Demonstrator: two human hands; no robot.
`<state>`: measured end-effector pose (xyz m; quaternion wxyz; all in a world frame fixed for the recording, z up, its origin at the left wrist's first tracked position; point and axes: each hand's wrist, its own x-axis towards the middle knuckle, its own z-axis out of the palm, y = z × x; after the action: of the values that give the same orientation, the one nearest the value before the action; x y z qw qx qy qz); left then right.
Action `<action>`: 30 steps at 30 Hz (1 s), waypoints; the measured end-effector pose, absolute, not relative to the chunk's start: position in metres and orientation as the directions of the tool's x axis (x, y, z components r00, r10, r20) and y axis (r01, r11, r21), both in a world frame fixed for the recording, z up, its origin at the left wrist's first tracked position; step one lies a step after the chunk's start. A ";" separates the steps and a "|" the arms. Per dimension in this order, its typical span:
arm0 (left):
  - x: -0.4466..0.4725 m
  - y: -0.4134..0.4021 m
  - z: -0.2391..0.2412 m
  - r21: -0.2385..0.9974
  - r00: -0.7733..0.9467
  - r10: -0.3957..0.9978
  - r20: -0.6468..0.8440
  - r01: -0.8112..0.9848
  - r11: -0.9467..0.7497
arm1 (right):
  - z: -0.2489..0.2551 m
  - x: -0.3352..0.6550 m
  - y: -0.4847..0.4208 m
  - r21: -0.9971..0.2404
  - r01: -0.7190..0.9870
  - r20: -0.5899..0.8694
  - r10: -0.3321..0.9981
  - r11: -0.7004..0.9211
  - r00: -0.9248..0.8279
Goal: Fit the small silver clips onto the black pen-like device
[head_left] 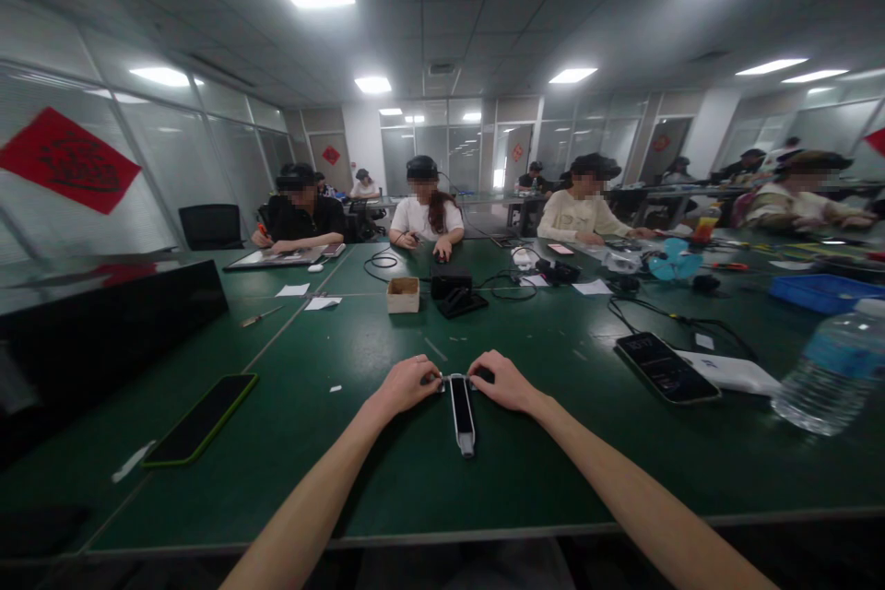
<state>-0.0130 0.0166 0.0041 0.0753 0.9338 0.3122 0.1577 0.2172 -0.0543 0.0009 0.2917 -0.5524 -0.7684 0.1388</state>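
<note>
A slim black and silver device (462, 413) lies on the green table (387, 479) straight in front of me, long axis pointing away. My left hand (407, 383) has its fingers curled and pinches the far end of the device from the left. My right hand (503, 380) is curled too and pinches the same end from the right. Both forearms reach in from the near edge.
A phone in a green case (202, 418) lies at the left, another phone (666, 368) and a water bottle (833, 371) at the right. A small cardboard box (403, 294), black gear and cables sit further back. Several people work at the far side.
</note>
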 end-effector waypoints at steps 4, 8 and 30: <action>-0.013 0.016 0.004 0.225 0.757 0.603 0.251 0.560 -0.797 | 0.002 0.216 -0.055 -0.540 0.765 0.290 0.931 0.350 -0.221; -0.013 0.014 0.006 0.211 0.763 0.596 0.250 0.557 -0.803 | 0.000 0.217 -0.054 -0.544 0.762 0.293 0.930 0.352 -0.220; -0.013 0.015 0.007 0.241 0.771 0.588 0.245 0.538 -0.807 | -0.002 0.219 -0.052 -0.540 0.762 0.294 0.929 0.357 -0.226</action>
<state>-0.0132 0.0152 0.0066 0.0788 0.9377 0.3002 0.1559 0.2194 -0.0524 -0.0018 0.2926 -0.5491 -0.7699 0.1422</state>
